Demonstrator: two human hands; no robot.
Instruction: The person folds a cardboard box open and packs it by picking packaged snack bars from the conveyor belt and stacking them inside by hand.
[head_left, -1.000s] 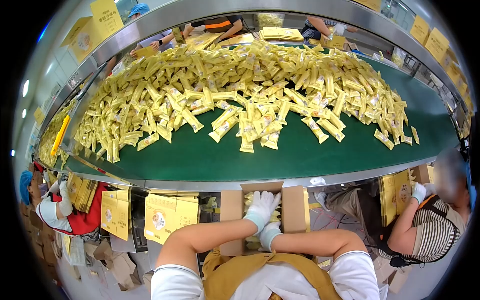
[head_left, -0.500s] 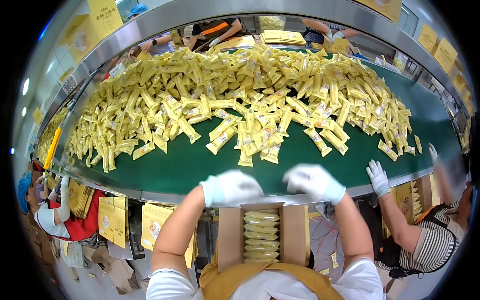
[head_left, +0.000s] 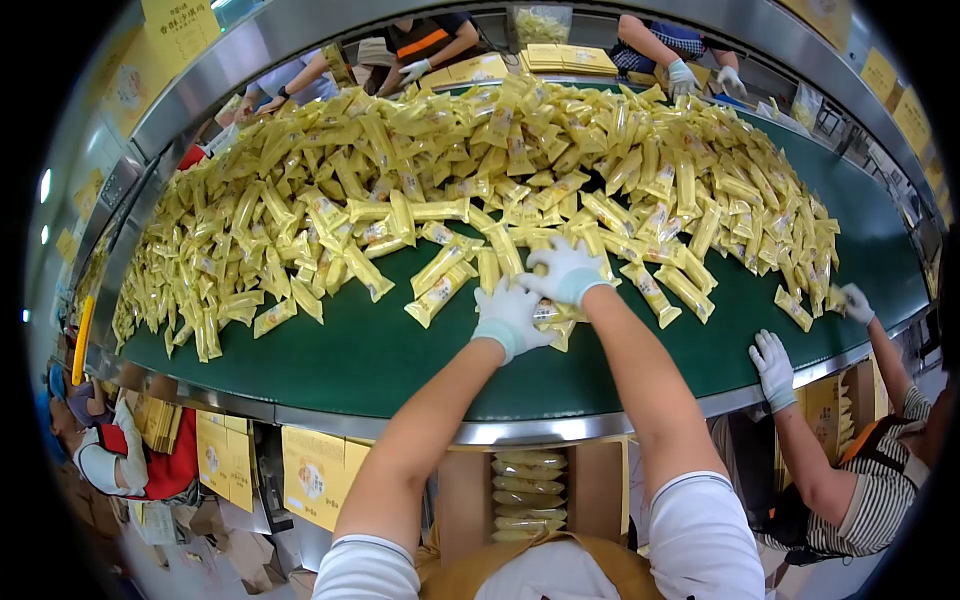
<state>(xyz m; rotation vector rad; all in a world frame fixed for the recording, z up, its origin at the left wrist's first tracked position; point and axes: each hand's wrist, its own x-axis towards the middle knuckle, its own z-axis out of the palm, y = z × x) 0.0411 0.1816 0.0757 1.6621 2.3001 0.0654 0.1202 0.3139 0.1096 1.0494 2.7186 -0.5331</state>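
Both my hands wear white gloves and reach over a green conveyor belt (head_left: 380, 375). My left hand (head_left: 508, 320) lies with fingers apart on the near edge of a cluster of yellow wrapped snack packets (head_left: 440, 290). My right hand (head_left: 565, 272) is just beyond it and to the right, fingers spread over packets in the same cluster. The hands almost touch and partly hide the packets beneath them. Below the belt edge, close to my body, an open cardboard box (head_left: 592, 490) contains a column of similar packets.
A large heap of packets (head_left: 400, 150) covers the far part of the belt. A metal rail (head_left: 480, 432) runs along its near edge. On the right, a co-worker's gloved hand (head_left: 774, 370) rests at that rail. Yellow cartons (head_left: 312, 475) stand at lower left.
Both my hands have moved forward from the near belt edge onto the packets, and their fingers have spread. The co-worker's far hand on the right has reached to packets on the belt.
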